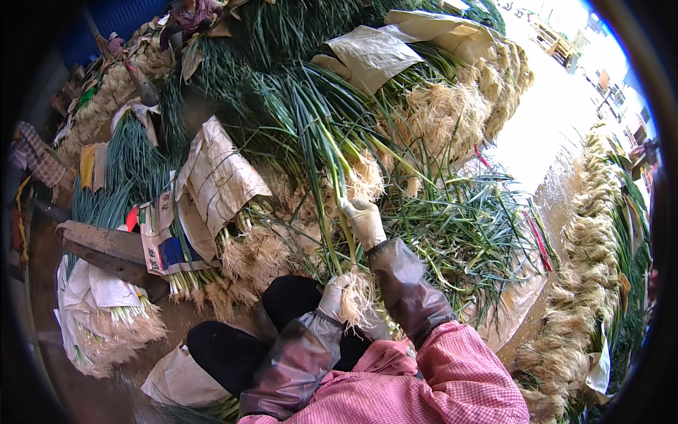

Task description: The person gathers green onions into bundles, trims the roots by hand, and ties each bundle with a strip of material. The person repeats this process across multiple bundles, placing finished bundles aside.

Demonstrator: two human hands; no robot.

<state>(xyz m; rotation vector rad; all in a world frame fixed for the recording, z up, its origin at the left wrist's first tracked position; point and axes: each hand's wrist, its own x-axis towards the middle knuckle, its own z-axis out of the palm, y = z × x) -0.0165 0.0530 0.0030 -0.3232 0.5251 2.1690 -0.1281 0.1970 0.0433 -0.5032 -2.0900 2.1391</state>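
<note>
My left hand, in a pale glove, grips a green onion at its lower end. Pale roots spread out beside the fingers. Higher up the same stalk, my right hand, also gloved, pinches it between thumb and fingers. The long green leaves run away from me over a heap of onions. Loose leaves and stripped pieces lie to the right of my right forearm. Both forearms wear clear plastic sleeves.
Sacking-wrapped onion bundles lie left of centre, near a wooden beam. A white-wrapped bundle rests on the floor. Large bundles are stacked ahead; a long onion row lines the right. A person sits at far left.
</note>
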